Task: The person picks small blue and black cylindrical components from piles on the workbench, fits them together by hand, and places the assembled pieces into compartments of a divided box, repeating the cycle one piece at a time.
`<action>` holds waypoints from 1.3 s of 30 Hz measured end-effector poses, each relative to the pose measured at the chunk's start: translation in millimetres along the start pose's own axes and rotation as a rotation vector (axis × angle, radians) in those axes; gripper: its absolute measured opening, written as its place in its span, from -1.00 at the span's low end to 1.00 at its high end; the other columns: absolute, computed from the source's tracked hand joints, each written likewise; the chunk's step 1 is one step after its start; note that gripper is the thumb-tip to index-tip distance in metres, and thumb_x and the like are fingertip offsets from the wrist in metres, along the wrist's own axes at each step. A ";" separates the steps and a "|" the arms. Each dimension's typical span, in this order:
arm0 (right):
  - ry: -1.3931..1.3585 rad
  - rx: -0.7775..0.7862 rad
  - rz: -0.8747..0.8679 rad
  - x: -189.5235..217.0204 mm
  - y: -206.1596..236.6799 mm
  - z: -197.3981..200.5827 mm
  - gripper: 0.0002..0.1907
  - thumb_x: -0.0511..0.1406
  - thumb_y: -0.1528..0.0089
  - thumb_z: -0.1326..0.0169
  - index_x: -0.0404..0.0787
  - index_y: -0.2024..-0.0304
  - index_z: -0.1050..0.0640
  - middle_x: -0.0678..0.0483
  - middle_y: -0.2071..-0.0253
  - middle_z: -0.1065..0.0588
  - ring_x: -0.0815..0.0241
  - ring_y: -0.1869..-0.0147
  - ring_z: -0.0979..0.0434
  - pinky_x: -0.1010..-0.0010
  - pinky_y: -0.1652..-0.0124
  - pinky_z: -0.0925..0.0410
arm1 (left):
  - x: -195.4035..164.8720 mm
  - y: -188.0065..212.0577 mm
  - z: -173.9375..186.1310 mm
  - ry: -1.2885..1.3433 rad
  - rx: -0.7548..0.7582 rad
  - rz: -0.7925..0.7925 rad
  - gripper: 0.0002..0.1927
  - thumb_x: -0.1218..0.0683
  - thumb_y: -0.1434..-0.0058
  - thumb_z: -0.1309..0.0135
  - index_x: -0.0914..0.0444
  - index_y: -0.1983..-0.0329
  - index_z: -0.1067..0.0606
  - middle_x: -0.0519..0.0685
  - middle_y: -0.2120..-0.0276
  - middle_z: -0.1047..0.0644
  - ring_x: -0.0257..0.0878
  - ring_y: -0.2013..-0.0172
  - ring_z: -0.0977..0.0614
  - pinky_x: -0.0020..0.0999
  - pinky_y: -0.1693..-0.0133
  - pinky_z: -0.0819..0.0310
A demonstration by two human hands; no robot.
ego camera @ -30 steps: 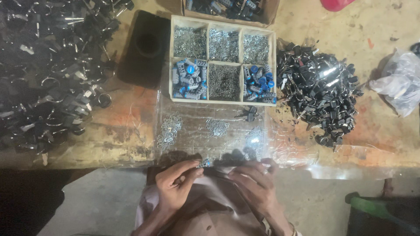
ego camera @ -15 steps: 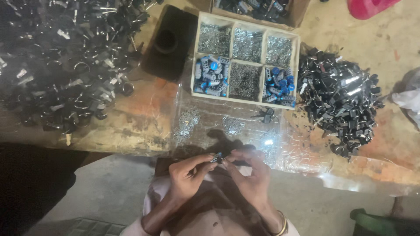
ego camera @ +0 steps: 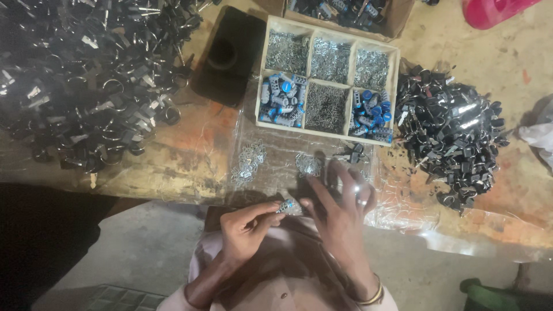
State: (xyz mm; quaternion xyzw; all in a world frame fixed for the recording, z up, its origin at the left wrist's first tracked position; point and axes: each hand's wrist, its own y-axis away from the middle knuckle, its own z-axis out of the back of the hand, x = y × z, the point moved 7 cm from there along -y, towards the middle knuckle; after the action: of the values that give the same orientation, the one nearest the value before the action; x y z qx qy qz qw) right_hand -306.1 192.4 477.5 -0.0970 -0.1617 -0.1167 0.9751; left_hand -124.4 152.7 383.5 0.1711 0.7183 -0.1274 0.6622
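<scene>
My left hand [ego camera: 249, 228] pinches a small grey part with a blue end [ego camera: 286, 205] just off the near table edge. My right hand [ego camera: 341, 208] is beside it, fingers spread, reaching over the clear plastic sheet [ego camera: 271, 173] toward a small heap of metal clips [ego camera: 309, 164]; it holds nothing that I can see. Another heap of metal clips [ego camera: 248, 163] lies on the sheet to the left. A small black part [ego camera: 354, 153] rests just beyond my right fingertips.
A divided wooden tray [ego camera: 328, 80] holds silver bits and blue-capped parts. Black key-ring parts are piled at the left [ego camera: 86, 75] and the right [ego camera: 452, 135]. A black square holder [ego camera: 226, 55], a cardboard box [ego camera: 345, 11], a red object [ego camera: 495, 11] and a white bag [ego camera: 538, 135] stand around.
My right hand has let go of the small part, opened and reached forward over the plastic sheet. My left hand keeps the part. The view has shifted so the table sits further left.
</scene>
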 end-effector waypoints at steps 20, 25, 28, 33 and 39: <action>-0.041 0.068 0.147 -8.0 24.2 1.8 -0.48 -0.19 0.06 -0.40 -0.04 0.02 -0.68 -0.09 -0.30 -0.32 -0.28 -0.39 -0.13 -0.18 -0.25 0.08 | 6.2 2.4 -3.5 0.035 -0.038 0.026 -0.74 0.34 -0.17 -0.28 0.41 0.05 -0.61 0.13 0.18 -0.71 -0.21 0.29 -0.79 -0.48 0.35 -0.73; -0.404 0.142 0.315 -4.1 34.1 -0.1 -0.68 -0.39 -0.12 -0.31 -0.14 0.06 -0.67 0.14 -0.03 -0.61 0.09 -0.24 -0.55 0.35 -0.19 -0.39 | 3.1 0.1 -4.7 0.026 -0.030 0.031 -0.73 0.35 -0.15 -0.27 0.40 0.06 -0.61 0.12 0.18 -0.71 -0.24 0.30 -0.79 -0.49 0.39 -0.69; -0.372 -0.014 0.125 -17.3 37.3 0.2 -0.80 -0.42 -0.08 -0.33 -0.09 0.26 -0.67 0.14 0.24 -0.67 0.24 0.10 -0.66 0.19 -0.17 -0.31 | 0.3 -0.3 -7.9 0.027 0.000 0.025 -0.73 0.36 -0.16 -0.26 0.41 0.05 -0.61 0.12 0.16 -0.71 -0.24 0.28 -0.78 -0.48 0.36 -0.69; -0.546 -0.037 -0.185 -34.0 39.5 -11.4 -0.80 -0.47 -0.12 -0.27 -0.22 0.19 -0.68 0.05 0.17 -0.67 0.18 0.13 -0.71 0.49 0.12 -0.50 | -0.2 -1.3 -15.0 0.065 0.049 0.026 -0.73 0.36 -0.20 -0.24 0.42 0.02 -0.59 0.12 0.13 -0.71 -0.25 0.25 -0.78 -0.47 0.29 -0.70; -0.593 -0.079 -0.166 -21.6 38.2 -16.1 -0.73 -0.44 -0.11 -0.32 -0.25 0.13 -0.63 0.05 0.21 -0.65 0.19 0.15 -0.67 0.43 0.13 -0.49 | 5.1 0.1 -16.2 0.038 0.031 0.070 -0.72 0.35 -0.16 -0.28 0.40 0.04 -0.61 0.10 0.17 -0.72 -0.26 0.30 -0.77 -0.48 0.37 -0.64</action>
State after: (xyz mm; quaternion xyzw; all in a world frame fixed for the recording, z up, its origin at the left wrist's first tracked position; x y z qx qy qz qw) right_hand -311.4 229.4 449.5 -0.1512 -0.4418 -0.1686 0.8681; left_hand -139.3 159.8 379.9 0.2085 0.7224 -0.1119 0.6498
